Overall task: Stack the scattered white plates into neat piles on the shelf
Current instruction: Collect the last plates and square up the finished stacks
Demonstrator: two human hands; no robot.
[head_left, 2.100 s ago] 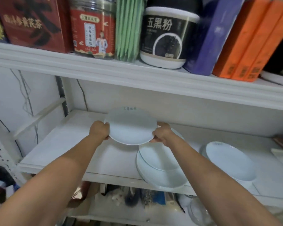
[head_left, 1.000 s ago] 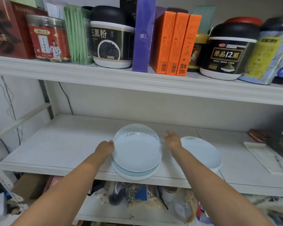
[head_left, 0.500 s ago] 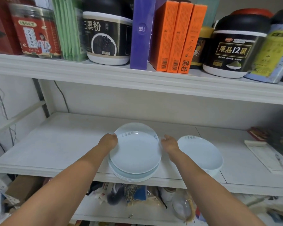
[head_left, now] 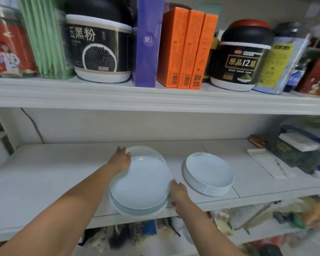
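Note:
A short pile of white plates (head_left: 140,183) sits on the white middle shelf (head_left: 44,182), its near rim hanging slightly over the front edge. The plates are not squared up: one rim peeks out at the back. My left hand (head_left: 121,160) grips the pile's far-left rim. My right hand (head_left: 177,193) grips its near-right rim. To the right stands a taller, neat pile of several white plates (head_left: 209,172), untouched by either hand.
Jars (head_left: 100,50), orange boxes (head_left: 187,50) and a purple box (head_left: 148,43) crowd the shelf above. Papers and dark packages (head_left: 292,154) lie at the right end of the middle shelf. Clutter fills the shelf below.
My left hand slid from the pile's left side to its far-left rim. My right hand moved from the far right to the near-right rim. The top plate was set on the pile earlier.

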